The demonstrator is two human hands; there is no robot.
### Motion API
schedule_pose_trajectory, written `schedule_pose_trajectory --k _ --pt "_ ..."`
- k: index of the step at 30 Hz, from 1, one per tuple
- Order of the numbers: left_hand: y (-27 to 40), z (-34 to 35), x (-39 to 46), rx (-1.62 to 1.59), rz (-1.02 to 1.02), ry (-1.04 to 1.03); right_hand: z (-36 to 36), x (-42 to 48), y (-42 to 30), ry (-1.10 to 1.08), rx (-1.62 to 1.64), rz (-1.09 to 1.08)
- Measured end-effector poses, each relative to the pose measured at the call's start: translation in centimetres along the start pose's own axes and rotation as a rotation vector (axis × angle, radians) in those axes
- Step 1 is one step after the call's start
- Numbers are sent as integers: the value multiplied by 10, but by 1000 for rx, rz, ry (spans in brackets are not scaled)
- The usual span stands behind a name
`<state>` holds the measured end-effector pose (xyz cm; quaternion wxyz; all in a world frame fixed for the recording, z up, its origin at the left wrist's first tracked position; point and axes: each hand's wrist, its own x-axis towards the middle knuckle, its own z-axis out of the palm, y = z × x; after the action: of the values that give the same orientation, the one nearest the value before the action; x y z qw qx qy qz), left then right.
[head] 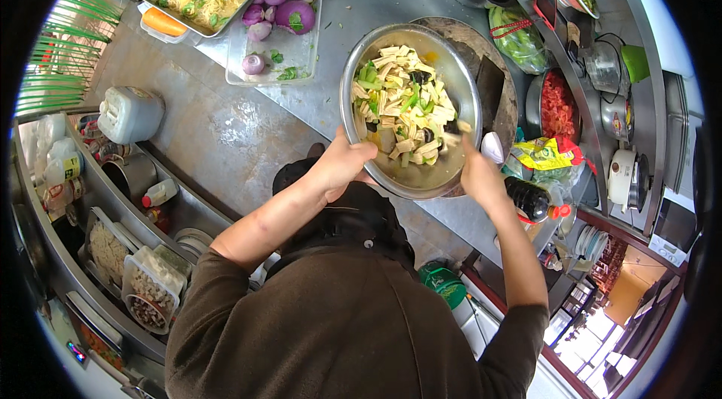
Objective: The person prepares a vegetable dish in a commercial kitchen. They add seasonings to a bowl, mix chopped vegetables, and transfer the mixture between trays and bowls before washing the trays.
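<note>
A large stainless steel mixing bowl (348,117) is tilted over the near edge of the metal counter, in front of a round chopping board (505,77). In it lies a mix of pale cut strips (395,94), green pieces and dark pieces. My left hand (350,159) grips the bowl's near left rim, thumb on top. At the right inner side is my right hand (479,173), its fingers closed around a slim utensil, blurred, whose end reaches into the food. A dark cleaver blade (489,89) rests on the board behind the bowl's right rim.
A clear plastic tray (231,69) holds red onions; a metal tray of noodle-like strips (214,32) stands beyond it. At the right are a dark sauce bottle (524,199), a white spoon (492,148), a yellow packet (541,153) and a bowl of chopped red food (536,103). Shelves flank both sides.
</note>
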<state>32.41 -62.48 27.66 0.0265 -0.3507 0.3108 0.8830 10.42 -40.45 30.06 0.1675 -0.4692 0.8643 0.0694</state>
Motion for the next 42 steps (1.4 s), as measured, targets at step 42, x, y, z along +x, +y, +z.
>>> schedule_pose_trajectory --k 42 --pt "-7 8 -7 12 11 16 -101 -40 -76 -497 793 391"
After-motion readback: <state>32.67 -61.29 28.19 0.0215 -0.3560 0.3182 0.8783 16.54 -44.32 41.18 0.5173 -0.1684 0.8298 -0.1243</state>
